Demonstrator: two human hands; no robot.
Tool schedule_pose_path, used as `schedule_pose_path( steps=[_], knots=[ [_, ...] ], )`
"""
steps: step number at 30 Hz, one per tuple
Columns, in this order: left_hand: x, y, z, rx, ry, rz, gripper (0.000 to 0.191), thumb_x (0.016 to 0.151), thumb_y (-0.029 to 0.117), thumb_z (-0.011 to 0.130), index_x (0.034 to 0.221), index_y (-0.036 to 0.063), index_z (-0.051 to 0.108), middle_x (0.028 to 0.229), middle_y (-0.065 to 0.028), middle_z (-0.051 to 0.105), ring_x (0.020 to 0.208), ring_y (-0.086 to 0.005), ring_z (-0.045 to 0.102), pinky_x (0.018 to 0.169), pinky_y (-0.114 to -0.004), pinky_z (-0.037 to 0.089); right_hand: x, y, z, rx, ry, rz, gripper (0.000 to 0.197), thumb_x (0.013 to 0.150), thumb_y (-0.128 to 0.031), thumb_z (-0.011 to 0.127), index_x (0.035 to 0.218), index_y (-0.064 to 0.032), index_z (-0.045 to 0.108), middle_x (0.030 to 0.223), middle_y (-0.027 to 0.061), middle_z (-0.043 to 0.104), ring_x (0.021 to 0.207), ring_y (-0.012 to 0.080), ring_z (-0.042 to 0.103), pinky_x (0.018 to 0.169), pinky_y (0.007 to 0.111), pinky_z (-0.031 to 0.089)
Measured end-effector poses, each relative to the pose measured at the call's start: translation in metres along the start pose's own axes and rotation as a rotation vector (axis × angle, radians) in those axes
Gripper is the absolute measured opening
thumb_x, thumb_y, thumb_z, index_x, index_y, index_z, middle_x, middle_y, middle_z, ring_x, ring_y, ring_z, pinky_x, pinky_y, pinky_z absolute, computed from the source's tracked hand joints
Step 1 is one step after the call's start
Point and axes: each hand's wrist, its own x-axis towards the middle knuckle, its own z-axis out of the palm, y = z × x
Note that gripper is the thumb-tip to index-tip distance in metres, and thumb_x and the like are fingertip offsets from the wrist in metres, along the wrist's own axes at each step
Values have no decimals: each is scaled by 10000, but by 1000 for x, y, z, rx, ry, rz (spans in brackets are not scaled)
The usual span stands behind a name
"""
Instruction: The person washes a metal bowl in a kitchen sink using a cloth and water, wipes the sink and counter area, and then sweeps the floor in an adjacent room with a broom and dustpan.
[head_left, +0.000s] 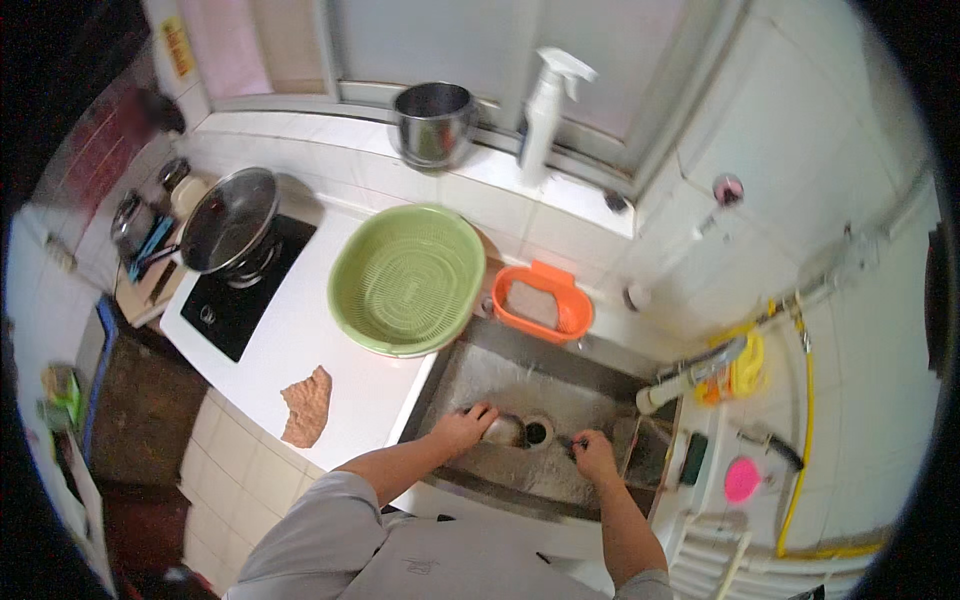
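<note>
Both hands are down inside a stainless steel sink (495, 367). My left hand (466, 430) grips the rim of a small round metal bowl (505, 430), which lies tilted just left of the drain hole (535, 433). My right hand (594, 454) is to the right of the drain, its fingers closed on a small dark object (573, 444). The hand hides most of that object, and its kind cannot be made out.
A green colander basin (409, 281) and an orange basket (551, 332) with a sponge-like block stand behind the sink. A brown ragged piece (307, 409) lies on the white counter. Left is a pan (232, 221) on the stove. A faucet (667, 390) reaches over the sink's right side.
</note>
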Motion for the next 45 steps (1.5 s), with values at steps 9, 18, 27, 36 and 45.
schedule_pose_path(
  steps=[9, 18, 27, 36, 45],
  knots=[
    [-53, 0, -23, -448, 53, -317, 553, 846, 82, 377, 1369, 125, 204, 1330, -165, 323, 993, -376, 546, 768, -409, 491, 106, -213, -109, 322, 223, -514, 230, 771, -96, 606, 975, -9, 543, 987, 203, 542, 944, 326, 542, 813, 401, 419],
    [-67, -15, -26, -375, 261, -210, 691, 770, 35, 488, 1382, 146, 186, 1346, -122, 315, 1040, -378, 516, 747, -401, 508, 118, -224, -76, 89, 182, -698, 539, 775, -179, 631, 1251, -13, 440, 1319, 190, 376, 1231, 341, 353, 1016, 378, 297],
    [-69, -14, -31, -292, 231, -242, 691, 767, 34, 522, 1371, 144, 204, 1325, -134, 328, 1111, -358, 469, 795, -397, 498, 98, -173, -22, 430, 123, -433, 300, 791, -144, 564, 1043, 19, 566, 1023, 187, 566, 999, 324, 544, 847, 395, 426],
    [-95, 2, -44, -387, 312, -364, 552, 790, 35, 414, 1326, 96, 299, 1298, -139, 360, 1170, -331, 406, 918, -392, 420, 166, -368, -21, -91, -230, -440, 484, 770, -182, 611, 1203, -20, 466, 1064, 179, 588, 988, 316, 574, 845, 399, 456],
    [-92, -4, -45, -437, 266, -387, 564, 782, 10, 411, 1329, 93, 304, 1304, -130, 354, 1156, -333, 416, 891, -382, 440, 215, -341, -41, 138, -123, -538, 485, 697, -119, 627, 1159, -33, 506, 1091, 190, 570, 976, 324, 568, 837, 396, 454]
  ],
)
